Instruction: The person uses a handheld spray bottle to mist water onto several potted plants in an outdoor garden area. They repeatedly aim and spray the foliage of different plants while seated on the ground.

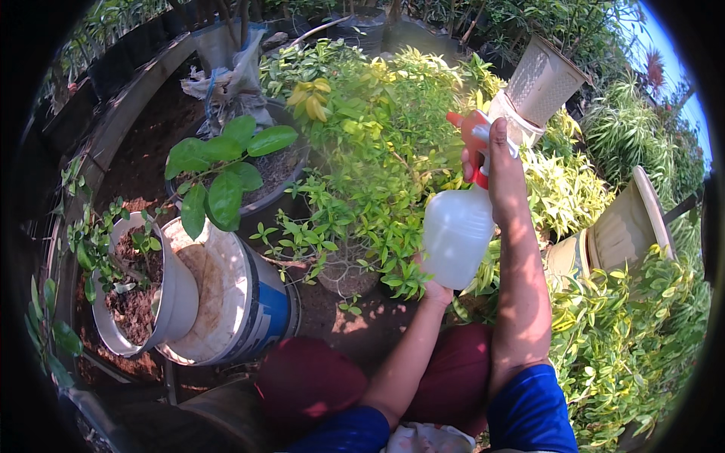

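Observation:
A white plastic spray bottle [459, 238] with a red and white trigger head [478, 133] is tilted in front of me, its red nozzle pointing left. Around the trigger and neck is my right hand [503, 170], thumb up along the back of the head. My left hand [436, 291] is low by the bottle's base, among the leaves. Its fingers are hidden behind foliage and the bottle, so its grip cannot be made out. A bushy green-yellow potted shrub [362, 215] spreads just left of the bottle.
At left, a white pot with soil [133, 289] lies tilted against a lidded paint bucket [226, 289]. Behind them stands a wide dark pot [277, 187] with a broad-leaved plant. Beige pots [617, 226] and a woven-pattern planter [544, 79] lean among variegated shrubs [623, 334] at right.

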{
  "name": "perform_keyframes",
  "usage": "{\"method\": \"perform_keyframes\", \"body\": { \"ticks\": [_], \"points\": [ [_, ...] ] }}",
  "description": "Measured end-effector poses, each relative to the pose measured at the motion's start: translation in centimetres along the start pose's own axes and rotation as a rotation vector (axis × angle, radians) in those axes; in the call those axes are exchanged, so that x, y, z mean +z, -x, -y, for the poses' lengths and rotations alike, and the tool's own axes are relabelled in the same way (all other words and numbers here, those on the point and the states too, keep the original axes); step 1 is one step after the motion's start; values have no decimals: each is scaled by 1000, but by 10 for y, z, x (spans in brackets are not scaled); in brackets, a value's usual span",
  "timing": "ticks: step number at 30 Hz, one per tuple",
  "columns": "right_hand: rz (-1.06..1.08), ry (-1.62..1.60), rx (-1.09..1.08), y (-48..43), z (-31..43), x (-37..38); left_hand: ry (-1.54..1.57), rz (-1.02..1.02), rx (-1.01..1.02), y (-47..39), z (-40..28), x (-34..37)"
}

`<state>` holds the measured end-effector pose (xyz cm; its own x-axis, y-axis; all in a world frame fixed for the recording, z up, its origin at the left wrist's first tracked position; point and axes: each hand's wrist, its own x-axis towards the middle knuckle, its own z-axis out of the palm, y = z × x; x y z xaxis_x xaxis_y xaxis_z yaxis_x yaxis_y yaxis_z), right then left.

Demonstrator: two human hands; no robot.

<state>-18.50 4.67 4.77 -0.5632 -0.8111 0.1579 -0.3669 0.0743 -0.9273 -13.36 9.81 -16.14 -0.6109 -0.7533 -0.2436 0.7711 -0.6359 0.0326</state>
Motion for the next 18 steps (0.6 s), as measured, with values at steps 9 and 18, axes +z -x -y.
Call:
{"method": "perform_keyframes", "body": {
  "ticks": [9,18],
  "points": [
    [52,7,-32,-2,-11,-1,20,-35,47,-2,8,-9],
    [27,-115,-114,5,-10,5,8,32,65,-14,6,-19]
  ]
}}
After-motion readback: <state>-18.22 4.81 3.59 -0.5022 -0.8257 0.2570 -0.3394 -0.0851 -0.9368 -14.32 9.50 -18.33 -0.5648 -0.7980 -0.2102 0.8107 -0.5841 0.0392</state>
